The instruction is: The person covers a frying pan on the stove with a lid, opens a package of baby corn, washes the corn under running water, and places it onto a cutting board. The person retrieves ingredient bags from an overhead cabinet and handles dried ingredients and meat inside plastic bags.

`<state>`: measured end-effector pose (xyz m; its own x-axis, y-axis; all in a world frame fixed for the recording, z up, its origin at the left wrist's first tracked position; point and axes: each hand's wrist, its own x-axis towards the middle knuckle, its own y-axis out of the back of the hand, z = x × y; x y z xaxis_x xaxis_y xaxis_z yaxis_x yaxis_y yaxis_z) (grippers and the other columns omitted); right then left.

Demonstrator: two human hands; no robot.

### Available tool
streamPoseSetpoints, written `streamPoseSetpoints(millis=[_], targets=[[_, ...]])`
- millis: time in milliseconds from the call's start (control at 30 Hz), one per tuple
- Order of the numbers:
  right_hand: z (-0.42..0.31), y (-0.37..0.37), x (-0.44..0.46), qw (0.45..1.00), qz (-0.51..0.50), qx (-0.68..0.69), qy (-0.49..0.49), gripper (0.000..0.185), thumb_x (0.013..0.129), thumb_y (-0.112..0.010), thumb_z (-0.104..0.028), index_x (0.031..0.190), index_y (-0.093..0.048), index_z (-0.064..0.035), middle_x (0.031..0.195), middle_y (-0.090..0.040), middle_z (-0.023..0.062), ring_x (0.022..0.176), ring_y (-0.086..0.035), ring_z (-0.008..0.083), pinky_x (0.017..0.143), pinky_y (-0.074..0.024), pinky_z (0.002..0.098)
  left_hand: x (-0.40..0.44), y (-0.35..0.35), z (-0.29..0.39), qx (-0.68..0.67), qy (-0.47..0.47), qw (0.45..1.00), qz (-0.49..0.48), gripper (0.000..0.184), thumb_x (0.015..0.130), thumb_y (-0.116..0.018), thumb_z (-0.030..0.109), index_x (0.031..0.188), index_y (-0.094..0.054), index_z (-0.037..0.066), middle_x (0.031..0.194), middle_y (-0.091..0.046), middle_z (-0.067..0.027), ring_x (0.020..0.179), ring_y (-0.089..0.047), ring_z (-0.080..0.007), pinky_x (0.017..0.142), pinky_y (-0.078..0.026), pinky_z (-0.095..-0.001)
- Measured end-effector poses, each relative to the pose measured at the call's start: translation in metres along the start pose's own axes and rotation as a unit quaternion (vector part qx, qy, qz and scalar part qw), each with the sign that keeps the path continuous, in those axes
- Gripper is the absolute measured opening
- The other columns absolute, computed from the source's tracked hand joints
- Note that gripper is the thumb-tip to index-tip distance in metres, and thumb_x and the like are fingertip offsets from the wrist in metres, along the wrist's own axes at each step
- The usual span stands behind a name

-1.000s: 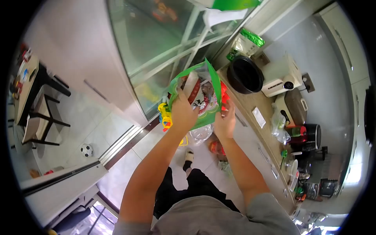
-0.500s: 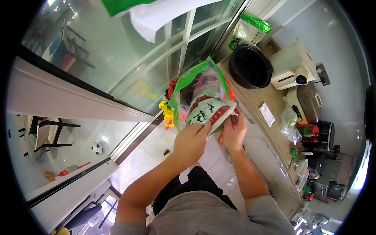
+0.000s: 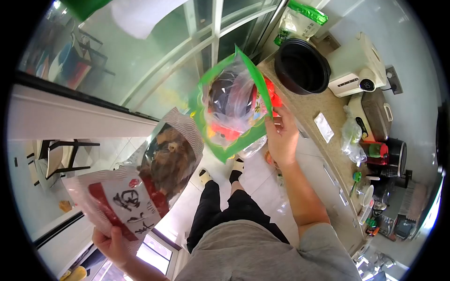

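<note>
My left hand [image 3: 112, 246], low on the left, grips the bottom corner of a food packet [image 3: 129, 199]. The packet has a red and white label with black characters, and brown dried pieces show through its clear upper part. On the other side, my right hand [image 3: 282, 138] pinches the right edge of a green-rimmed plastic bag [image 3: 219, 151]. That bag is wide at the mouth, and clear plastic, dark contents and something red show inside it. Red plastic [image 3: 274, 93] shows just behind its right edge.
Along the right, a counter [image 3: 300, 104] holds a black pot [image 3: 302, 65], a white water dispenser [image 3: 358, 65], a white paper slip [image 3: 323, 127] and a clear plastic bag [image 3: 350, 140]. A green-topped packet [image 3: 300, 23] stands at the back. Glass door panels [image 3: 154, 70] rise on the left.
The food packet has come out of the green-rimmed bag and moved down and left in my left hand. My right hand now holds the bag's edge, and the bag's inside shows more.
</note>
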<state>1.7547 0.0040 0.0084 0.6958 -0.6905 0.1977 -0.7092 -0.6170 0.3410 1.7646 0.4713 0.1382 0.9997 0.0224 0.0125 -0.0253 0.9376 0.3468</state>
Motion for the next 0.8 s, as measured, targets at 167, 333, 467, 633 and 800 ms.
streamPoseSetpoints(millis=[167,333,467,633,800], targets=[[-0.01,-0.016,0.013,0.999,0.006,-0.04,-0.012,0.027,0.09,-0.069,-0.007,0.114,-0.065,0.0042,0.106,-0.064,0.0134,0.08,-0.067,0.0179,0.07,-0.0547,0.0293,-0.015,-0.013,-0.012,0.022,0.044,0.998,0.046,0.034,0.088,-0.075,0.025,0.1,-0.06,-0.004,0.09,-0.059,-0.0008,0.084,-0.051,-0.0108,0.079,-0.042,-0.0254],[-0.035,-0.029,0.043,0.993,-0.026,-0.103,-0.052,0.035,0.093,-0.07,-0.017,0.119,-0.063,0.006,0.101,-0.069,0.0095,0.084,-0.061,0.0124,0.076,-0.0514,0.0284,-0.014,-0.009,-0.061,0.154,0.127,0.98,-0.004,0.024,0.094,-0.063,0.016,0.079,-0.056,-0.001,0.067,-0.05,0.0016,0.066,-0.044,-0.0078,0.056,-0.038,-0.0281],[-0.054,-0.055,0.005,0.95,0.046,-0.245,0.189,0.041,0.086,-0.078,-0.016,0.116,-0.06,0.0042,0.11,-0.065,0.013,0.087,-0.063,0.0208,0.078,-0.0516,0.0322,-0.018,-0.008,-0.091,0.043,0.217,0.972,-0.077,0.019,0.095,-0.064,0.016,0.086,-0.066,-0.001,0.074,-0.06,0.002,0.071,-0.051,-0.0052,0.062,-0.042,-0.0236],[-0.114,-0.102,-0.164,0.889,-0.458,0.0,0.024,0.03,0.083,-0.082,-0.018,0.099,-0.067,0.0032,0.089,-0.069,0.0085,0.08,-0.067,0.0166,0.072,-0.0535,0.0305,-0.038,-0.038,-0.113,-0.077,0.209,0.967,-0.124,0.015,0.09,-0.073,0.012,0.084,-0.069,-0.001,0.075,-0.067,-0.0007,0.067,-0.057,-0.005,0.06,-0.047,-0.023],[-0.12,-0.126,-0.204,0.876,-0.447,0.035,-0.177,0.035,0.084,-0.081,-0.029,0.091,-0.072,0.0047,0.077,-0.072,0.0124,0.067,-0.066,0.0154,0.065,-0.0534,0.0284,-0.049,-0.073,-0.099,-0.083,0.231,0.954,-0.174,0.015,0.089,-0.072,0.011,0.083,-0.068,-0.002,0.07,-0.069,-0.0061,0.061,-0.062,-0.01,0.056,-0.05,-0.0275]])
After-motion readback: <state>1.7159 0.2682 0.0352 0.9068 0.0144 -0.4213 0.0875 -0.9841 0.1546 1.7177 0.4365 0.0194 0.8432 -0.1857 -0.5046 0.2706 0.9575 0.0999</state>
